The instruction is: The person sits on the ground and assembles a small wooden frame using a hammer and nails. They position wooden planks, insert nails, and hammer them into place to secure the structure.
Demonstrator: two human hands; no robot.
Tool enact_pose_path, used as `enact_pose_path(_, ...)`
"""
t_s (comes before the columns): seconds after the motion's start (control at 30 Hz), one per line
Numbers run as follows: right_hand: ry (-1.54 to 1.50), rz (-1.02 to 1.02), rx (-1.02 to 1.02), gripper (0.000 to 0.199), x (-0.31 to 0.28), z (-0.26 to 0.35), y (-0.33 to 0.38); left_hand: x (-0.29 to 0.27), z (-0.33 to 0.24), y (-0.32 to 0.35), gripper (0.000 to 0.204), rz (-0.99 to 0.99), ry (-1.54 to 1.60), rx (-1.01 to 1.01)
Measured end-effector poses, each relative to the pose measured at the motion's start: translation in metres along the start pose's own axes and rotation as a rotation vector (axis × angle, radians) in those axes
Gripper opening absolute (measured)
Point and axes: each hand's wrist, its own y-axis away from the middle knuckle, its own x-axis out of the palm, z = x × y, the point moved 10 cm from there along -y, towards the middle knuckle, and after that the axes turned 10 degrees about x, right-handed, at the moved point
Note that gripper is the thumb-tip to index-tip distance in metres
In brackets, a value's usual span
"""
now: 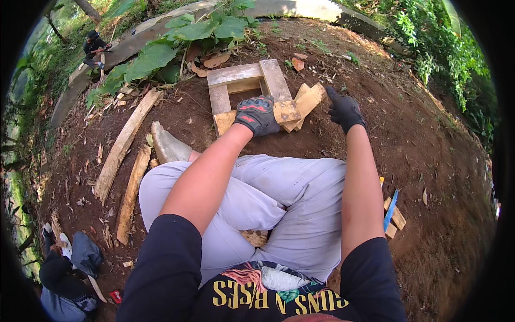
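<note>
On the bare soil before me lies a square frame of wooden boards (234,74), with an open middle. My left hand (257,115), in a black glove with red marks, is closed over its near side. Right beside that hand is a short light wood block (286,111) with dark spots on its face. Under and beyond the block, loose pale wood pieces (309,101) lie crossed at the frame's right corner. My right hand (345,110), also gloved in black, is just right of these pieces, one digit stretched out and apart from the other fingers; nothing shows in it.
Long wood strips (129,144) lie on the left. By my right thigh are a blue-edged tool (391,210) and wood offcuts (398,217). Broad-leaved plants (201,32) grow beyond the frame. One person (95,48) sits far left, another (61,279) at lower left.
</note>
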Motion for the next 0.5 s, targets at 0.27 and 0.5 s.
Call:
enact_pose_path(0.27, -0.011, 0.053, 0.014, 0.077, 0.088, 0.013, -0.018, -0.026, 0.008, 0.009, 0.069, 0.060, 0.070, -0.125)
enact_pose_path(0.5, -0.262, 0.231, 0.037, 0.050, 0.104, -0.006, -0.051, -0.024, 0.005, 0.002, 0.072, 0.111, 0.086, -0.090)
